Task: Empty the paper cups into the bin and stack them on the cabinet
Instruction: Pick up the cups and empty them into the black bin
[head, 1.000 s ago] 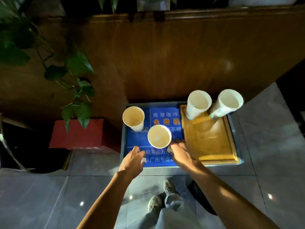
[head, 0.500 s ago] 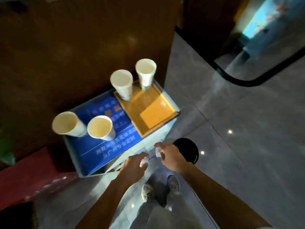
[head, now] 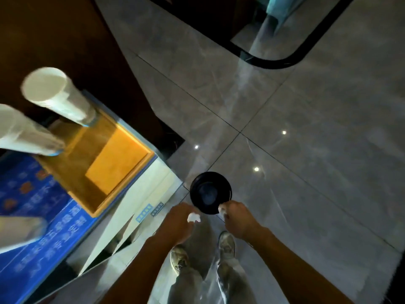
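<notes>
A small round black bin stands on the grey tiled floor. My left hand hovers just left of its near rim, shut on a small white scrap. My right hand is at the bin's near right rim, shut on another white scrap. On the cabinet at the left stand paper cups: one and another on a wooden tray, a third blurred at the left edge on the blue top.
My two shoes are on the floor below the hands. A dark wooden wall rises behind the cabinet. A black curved border runs across the floor at top right. A cabinet drawer or door hangs ajar.
The view has swung right and down from the cabinet top to the floor. Both hands left the cups, carrying white scraps, and now hover at the black bin.
</notes>
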A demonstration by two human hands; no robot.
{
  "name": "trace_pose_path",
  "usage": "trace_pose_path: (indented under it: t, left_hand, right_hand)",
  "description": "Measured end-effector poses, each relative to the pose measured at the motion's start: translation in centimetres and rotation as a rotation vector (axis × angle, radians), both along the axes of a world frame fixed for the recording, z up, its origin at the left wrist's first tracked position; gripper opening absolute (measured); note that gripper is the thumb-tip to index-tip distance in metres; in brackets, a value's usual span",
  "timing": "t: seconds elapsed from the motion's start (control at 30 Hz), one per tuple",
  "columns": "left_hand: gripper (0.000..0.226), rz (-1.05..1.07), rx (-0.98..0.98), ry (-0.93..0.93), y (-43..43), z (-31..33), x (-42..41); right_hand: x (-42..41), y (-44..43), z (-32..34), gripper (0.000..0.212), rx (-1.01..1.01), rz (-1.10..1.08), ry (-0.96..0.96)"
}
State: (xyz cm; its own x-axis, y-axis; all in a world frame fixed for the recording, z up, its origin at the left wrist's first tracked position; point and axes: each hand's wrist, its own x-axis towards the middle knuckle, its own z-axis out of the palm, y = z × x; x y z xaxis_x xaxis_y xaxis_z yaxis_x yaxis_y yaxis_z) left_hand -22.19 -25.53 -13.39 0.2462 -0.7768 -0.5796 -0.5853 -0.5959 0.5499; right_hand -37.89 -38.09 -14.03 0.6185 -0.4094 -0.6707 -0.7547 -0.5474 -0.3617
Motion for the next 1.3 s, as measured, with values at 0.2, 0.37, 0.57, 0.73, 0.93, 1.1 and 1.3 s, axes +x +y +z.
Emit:
trace_pose_path:
  t: [0.2, 0.37, 0.57, 0.73, 0.93, 1.1, 1.3]
  left_hand:
    - [0.031, 0.045, 0.059, -0.055, -6.5, -9.8, -1.6]
    - [0.031, -0.100, 0.179, -0.089, -8.7, -21.0, -2.3]
    - [0.028, -0.261, 0.324, -0.098, -11.5, -35.8, -1.3]
    - [0.027, -0.350, 0.399, -0.080, -14.0, -47.9, 0.8]
    - [0.036, -0.470, 0.487, -0.076, -14.4, -56.6, 1.5]
    - [0.037, -0.498, 0.520, -0.044, -13.8, -56.2, 1.0]
    - [0.032, -0.530, 0.452, -0.040, -12.6, -47.7, 0.9]
  right_hand:
    - [-2.0, -4.7, -10.6, 0.023, 0.054, -0.150, -0.027]
    - [-1.2, -6.4, -21.7, 0.027, 0.168, -0.271, 0.031]
    - [1.9, -6.2, -35.7, 0.037, 0.186, -0.304, 0.077]
    - [4.2, -5.4, -46.6, 0.035, 0.231, -0.314, 0.205]
    - [5.2, -4.3, -55.7, 0.030, 0.247, -0.391, 0.293]
    - [5.3, -3.3, -55.9, 0.036, 0.252, -0.368, 0.353]
    - [4.5, -2.8, -47.7, 0.034, 0.222, -0.247, 0.320]
